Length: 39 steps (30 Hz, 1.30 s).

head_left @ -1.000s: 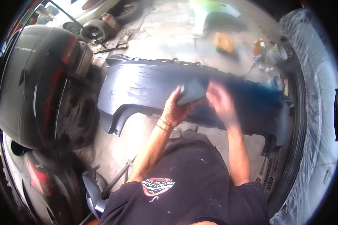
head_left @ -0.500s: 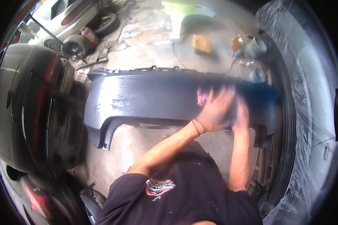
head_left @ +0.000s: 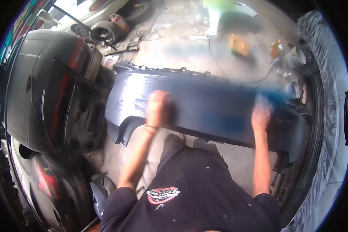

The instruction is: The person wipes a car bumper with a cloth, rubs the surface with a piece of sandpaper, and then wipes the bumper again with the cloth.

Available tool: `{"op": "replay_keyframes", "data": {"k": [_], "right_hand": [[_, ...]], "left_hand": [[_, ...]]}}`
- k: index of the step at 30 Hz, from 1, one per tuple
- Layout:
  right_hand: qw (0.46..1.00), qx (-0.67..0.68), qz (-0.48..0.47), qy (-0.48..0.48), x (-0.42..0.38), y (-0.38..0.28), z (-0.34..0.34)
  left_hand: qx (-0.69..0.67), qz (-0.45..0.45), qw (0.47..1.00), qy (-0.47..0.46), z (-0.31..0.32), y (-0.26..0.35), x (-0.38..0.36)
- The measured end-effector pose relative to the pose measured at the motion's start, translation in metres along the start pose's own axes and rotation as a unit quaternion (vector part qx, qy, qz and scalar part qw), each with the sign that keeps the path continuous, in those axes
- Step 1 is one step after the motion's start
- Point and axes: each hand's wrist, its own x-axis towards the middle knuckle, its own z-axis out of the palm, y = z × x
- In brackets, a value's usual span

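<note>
While both hands are smeared by blur, the bumper (head_left: 207, 102) reads fine: mid-view, lying crosswise in front of the person. Dark blue-grey skin, white glare at its 9 o'clock end, ragged streaks beside that. Blue cast over the 3 o'clock half. Row of mounting tabs along the 12 o'clock edge, wheel-arch cutout at 8 o'clock.

Clock is from bumper centre. Left hand (head_left: 157, 106) at 9, over the bumper near the streaks, fingers looking bunched. Right hand (head_left: 262, 110) at 3, over the bumper's far half. Can't tell how far either set of fingers is open or whether anything's gripped; too blurred.

Around it: orange block (head_left: 239, 45) with a greenish side at 1, on the floor (head_left: 178, 42). Pale fender-like panel (head_left: 216, 19) at 12. Tyre (head_left: 105, 33) at 10. Dark vehicle (head_left: 38, 89) at 9. Plastic-sheeted car body (head_left: 332, 104) at 3.
</note>
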Motion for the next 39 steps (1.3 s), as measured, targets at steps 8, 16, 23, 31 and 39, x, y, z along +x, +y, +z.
{"op": "replay_keyframes", "data": {"k": [8, 16, 23, 31, 39], "right_hand": [[0.97, 0.2, -0.137, -0.015, 0.061, -0.278, 0.105], [0.982, 0.147, -0.059, -0.106, 0.042, -0.116, 0.035], [0.988, 0.13, -0.017, -0.085, 0.052, -0.298, 0.099], [0.956, 0.2, -0.139, -0.165, 0.021, -0.363, 0.132], [0.984, -0.13, 0.114, 0.039, -0.056, -0.084, 0.043]], "left_hand": [[0.088, -0.054, 0.994, 0.024, -0.097, -0.179, 0.03], [0.034, -0.109, 0.993, 0.037, -0.1, -0.175, 0.033], [0.027, -0.102, 0.993, 0.056, -0.103, -0.181, 0.033], [0.01, -0.085, 0.996, 0.04, -0.104, -0.183, 0.028], [0.023, -0.078, 0.996, 0.029, -0.099, -0.188, 0.028]]}}
